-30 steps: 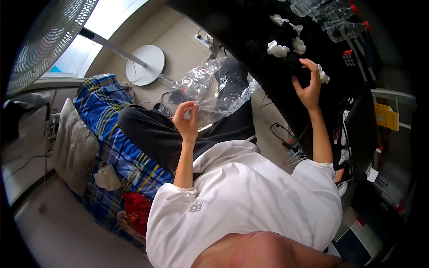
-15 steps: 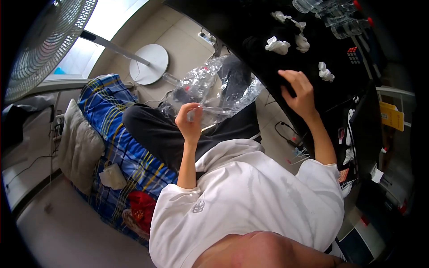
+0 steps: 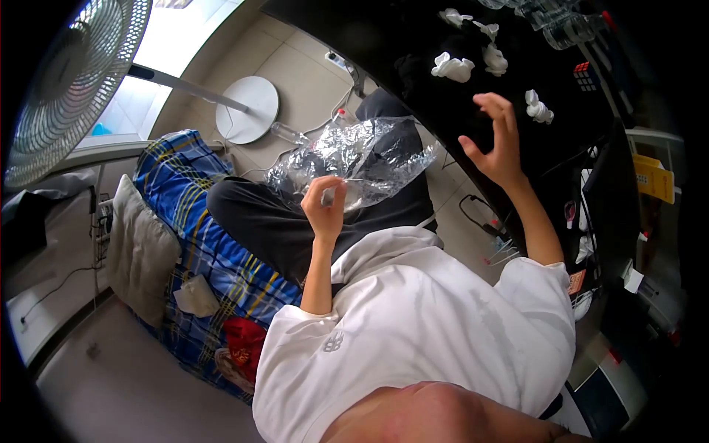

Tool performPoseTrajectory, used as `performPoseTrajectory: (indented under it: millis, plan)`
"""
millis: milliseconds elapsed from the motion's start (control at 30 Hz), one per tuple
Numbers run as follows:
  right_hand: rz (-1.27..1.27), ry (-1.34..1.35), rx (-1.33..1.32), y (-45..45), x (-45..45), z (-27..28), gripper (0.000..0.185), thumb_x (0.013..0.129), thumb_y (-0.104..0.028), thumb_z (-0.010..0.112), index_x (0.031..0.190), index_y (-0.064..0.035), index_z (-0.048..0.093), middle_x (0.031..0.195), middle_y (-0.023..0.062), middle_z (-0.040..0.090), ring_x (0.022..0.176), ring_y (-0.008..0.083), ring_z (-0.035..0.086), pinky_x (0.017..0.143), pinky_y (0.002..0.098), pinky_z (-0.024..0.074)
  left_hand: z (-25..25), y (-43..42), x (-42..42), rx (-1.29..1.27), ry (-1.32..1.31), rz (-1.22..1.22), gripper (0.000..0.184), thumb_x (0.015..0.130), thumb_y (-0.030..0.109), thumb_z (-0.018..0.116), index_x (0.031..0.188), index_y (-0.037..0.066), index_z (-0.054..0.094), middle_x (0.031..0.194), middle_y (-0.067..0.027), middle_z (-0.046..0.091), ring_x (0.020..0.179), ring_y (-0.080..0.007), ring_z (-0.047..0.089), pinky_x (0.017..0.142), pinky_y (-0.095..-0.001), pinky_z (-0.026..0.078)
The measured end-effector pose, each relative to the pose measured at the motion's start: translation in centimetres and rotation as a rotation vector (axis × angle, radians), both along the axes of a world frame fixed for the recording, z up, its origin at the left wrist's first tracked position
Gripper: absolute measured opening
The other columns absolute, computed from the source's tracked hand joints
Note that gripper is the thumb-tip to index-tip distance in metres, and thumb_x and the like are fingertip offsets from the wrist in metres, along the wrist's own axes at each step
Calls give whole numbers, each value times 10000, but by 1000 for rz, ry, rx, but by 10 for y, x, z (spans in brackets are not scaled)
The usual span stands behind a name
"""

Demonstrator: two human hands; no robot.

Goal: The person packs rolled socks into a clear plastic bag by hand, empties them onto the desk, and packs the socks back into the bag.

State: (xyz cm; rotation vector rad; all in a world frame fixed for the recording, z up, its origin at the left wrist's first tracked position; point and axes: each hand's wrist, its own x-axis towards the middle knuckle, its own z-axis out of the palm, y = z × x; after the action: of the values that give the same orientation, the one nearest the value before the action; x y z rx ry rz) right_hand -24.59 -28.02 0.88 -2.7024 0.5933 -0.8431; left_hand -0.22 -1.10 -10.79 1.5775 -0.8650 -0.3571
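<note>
The bag [image 3: 354,153] in my left fingers [image 3: 331,181] is thin clear plastic, crinkled and glossy. Toward the upper right of the frame, the bottles [image 3: 569,32] look like smooth, shiny plastic, and the crumpled white wads [image 3: 453,68] on the dark desk [image 3: 543,74] look soft and matt, paper or cloth, I can't tell. My shirt [image 3: 421,303] is matt cloth, the plaid bedding [image 3: 193,193] creased cloth, the floor tiles [image 3: 297,83] smooth with a faint sheen.
</note>
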Motion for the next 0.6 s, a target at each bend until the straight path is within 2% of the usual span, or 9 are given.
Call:
performPoseTrajectory:
  millis: [33,133,167,233,333,467,533,567,600]
  plan:
    - [-71,-17,14,0,-1,1,685,864,-355,787,1436,-104,506,1372,159,512,1235,322,549,990,404,516,-2,1,0,-11,13,9,89,863,-46,739,929,-4,698,896,-108,726,821,-215,696,776,-294,527]
    - [-161,-61,5,-4,-2,1,672,898,-422,747,1442,-110,507,1319,146,513,1205,300,549,955,388,517,1,1,1,-28,40,21,75,876,-43,732,929,-8,692,883,-102,720,808,-194,684,769,-281,519]
    - [-200,-35,-12,-4,-4,-2,676,890,-423,758,1439,-113,511,1256,132,538,1096,256,583,869,337,532,-1,1,2,-27,40,20,75,876,-43,732,929,-8,692,883,-102,720,808,-194,684,769,-281,519]
    - [-274,25,161,-1,-7,-7,662,895,-434,765,1422,-117,520,1196,112,563,953,203,599,776,281,530,-4,2,3,-36,73,32,70,884,-38,730,933,-13,687,875,-93,714,806,-174,676,770,-275,516]
    - [-224,-33,76,-6,-7,-11,646,908,-466,764,1399,-119,529,1184,103,583,858,172,589,706,246,515,-5,2,3,-35,75,38,74,884,-39,729,936,-16,684,871,-87,712,808,-164,673,769,-274,516]
    - [-187,-71,139,-10,-11,-13,641,905,-484,775,1377,-122,537,1232,111,580,909,189,619,759,256,542,-6,2,3,-30,78,40,77,881,-44,730,933,-14,682,868,-87,709,808,-165,671,769,-272,514]
    - [-10,-88,192,-8,-6,-7,659,887,-471,801,1374,-120,529,1295,126,573,1007,223,652,845,302,576,-5,1,2,-42,82,33,82,877,-54,728,931,-17,680,866,-85,707,808,-162,668,767,-271,512]
    - [-11,-89,192,-7,-5,-6,659,887,-471,801,1374,-120,529,1295,126,573,1007,223,652,845,302,576,-6,1,2,-42,81,32,82,877,-54,728,931,-17,680,866,-85,707,808,-162,668,767,-271,512]
    - [48,-66,180,-6,-5,-5,668,871,-419,827,1377,-104,526,1326,125,563,1083,240,636,917,327,549,-6,1,2,-44,87,29,83,876,-58,727,931,-18,680,867,-85,707,806,-161,666,765,-270,511]
